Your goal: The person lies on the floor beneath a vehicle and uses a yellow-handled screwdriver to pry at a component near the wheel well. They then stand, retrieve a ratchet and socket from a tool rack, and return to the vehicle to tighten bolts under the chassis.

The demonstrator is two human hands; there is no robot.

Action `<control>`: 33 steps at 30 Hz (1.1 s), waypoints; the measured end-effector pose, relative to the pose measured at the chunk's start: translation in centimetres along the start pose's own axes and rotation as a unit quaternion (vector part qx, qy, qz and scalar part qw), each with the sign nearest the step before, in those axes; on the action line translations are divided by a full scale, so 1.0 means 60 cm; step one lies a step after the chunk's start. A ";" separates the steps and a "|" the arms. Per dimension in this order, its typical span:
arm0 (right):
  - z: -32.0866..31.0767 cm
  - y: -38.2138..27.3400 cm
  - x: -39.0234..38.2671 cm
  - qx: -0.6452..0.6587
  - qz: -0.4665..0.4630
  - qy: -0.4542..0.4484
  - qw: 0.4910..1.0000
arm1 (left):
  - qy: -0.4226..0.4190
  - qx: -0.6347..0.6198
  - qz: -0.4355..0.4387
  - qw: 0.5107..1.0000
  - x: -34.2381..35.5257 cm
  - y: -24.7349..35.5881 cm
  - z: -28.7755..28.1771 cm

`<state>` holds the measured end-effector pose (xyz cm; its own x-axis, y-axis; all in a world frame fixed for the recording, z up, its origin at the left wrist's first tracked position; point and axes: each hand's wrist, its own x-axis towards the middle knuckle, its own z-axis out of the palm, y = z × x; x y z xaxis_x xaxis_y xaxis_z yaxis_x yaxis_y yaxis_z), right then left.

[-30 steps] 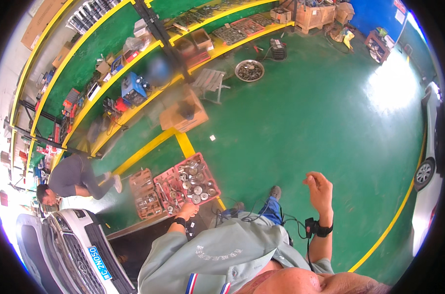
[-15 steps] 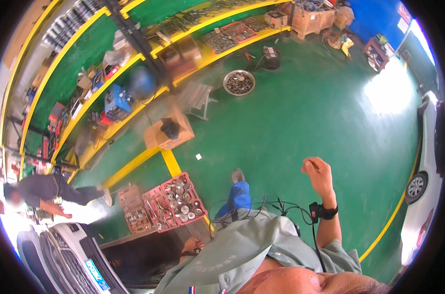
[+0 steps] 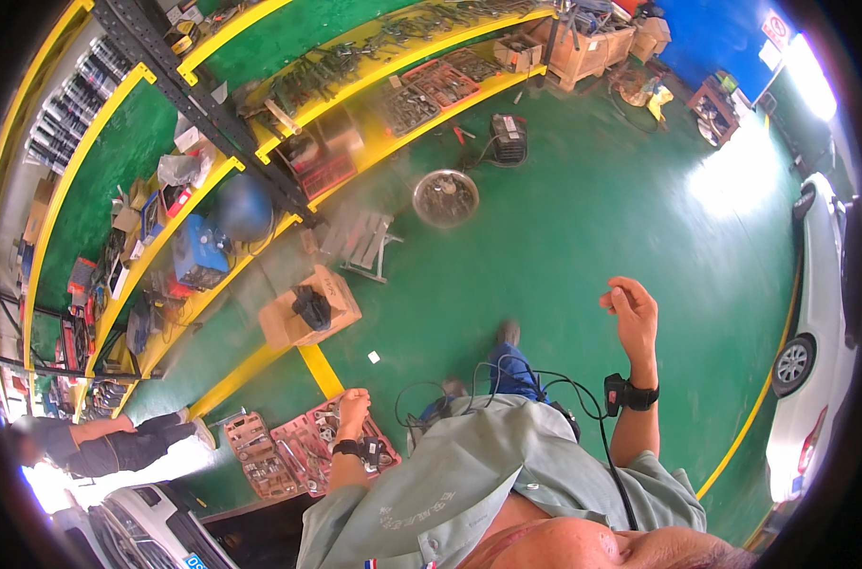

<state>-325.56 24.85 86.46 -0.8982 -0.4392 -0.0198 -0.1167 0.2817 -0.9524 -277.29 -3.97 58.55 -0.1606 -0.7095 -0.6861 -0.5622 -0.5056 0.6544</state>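
The left hand [image 3: 353, 410] is hovering with fingers curled together directly over the red socket tray [image 3: 328, 446] lying on the green floor [image 3: 564, 247]. The right hand [image 3: 632, 313] is raised well apart from the tray, fingers loosely bent, gripping nothing

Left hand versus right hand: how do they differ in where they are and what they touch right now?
The left hand is low, closed over the red tool tray on the green floor; the right hand is raised in the air, fingers loosely curled, touching nothing. The left hand sits close to the body; the right hand is held out farther to the side. Both wear a black wrist device.
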 end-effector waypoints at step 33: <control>0.163 -0.021 1.035 0.132 0.104 0.003 0.986 | 0.011 -0.158 -0.274 0.949 0.490 0.340 0.361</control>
<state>-377.05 -11.13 83.42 -0.8940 -0.3893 -0.2217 0.1837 0.1330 -0.9740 -311.03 -24.51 44.87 0.1047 -0.3069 -0.9460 -0.2843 -0.9207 0.2673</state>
